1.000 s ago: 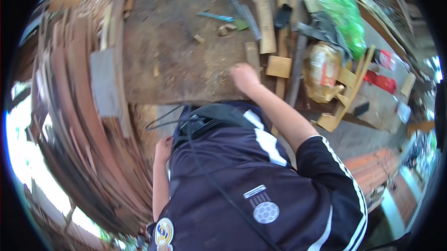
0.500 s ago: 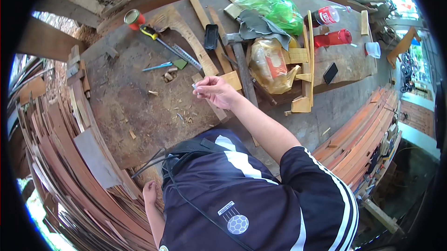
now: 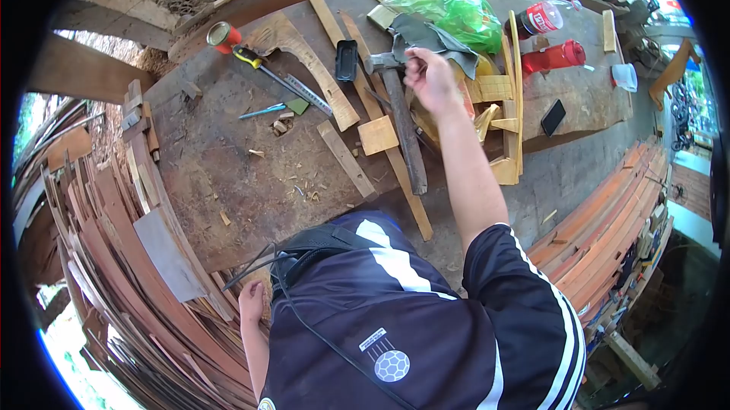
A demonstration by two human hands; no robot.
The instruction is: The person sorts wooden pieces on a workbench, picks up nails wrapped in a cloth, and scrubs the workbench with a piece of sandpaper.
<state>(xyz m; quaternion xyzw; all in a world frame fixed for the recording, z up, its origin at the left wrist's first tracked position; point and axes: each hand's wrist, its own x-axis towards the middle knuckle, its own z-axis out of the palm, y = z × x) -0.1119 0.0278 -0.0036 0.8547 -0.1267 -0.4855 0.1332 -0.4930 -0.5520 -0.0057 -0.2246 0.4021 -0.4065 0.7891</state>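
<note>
My right hand point(image 3: 432, 82) is over the workbench point(image 3: 228, 129), its fingers curled together beside the head of a hammer point(image 3: 404, 129) and the grey cloth point(image 3: 437, 36). What the fingers hold, if anything, is too small and blurred to make out. Behind the hand and forearm, a yellowish plastic bag point(image 3: 424, 120) is partly hidden. A small square wood block point(image 3: 378, 135) lies left of the hammer handle, across a long wood strip point(image 3: 401, 174). My left hand point(image 3: 251, 302) hangs low beside my body, empty, its fingers loosely apart.
On the bench are a yellow-handled screwdriver point(image 3: 247, 56), a red can point(image 3: 223, 36), a black tray point(image 3: 346, 60), a green bag point(image 3: 445, 3), a bottle point(image 3: 544, 18) and a phone point(image 3: 553, 117). Stacked boards point(image 3: 601, 235) stand at right, more strips point(image 3: 114, 235) at left.
My right hand has moved up and right, away from the square block to the hammer head and cloth. The small light piece pinched in it earlier can no longer be made out.
</note>
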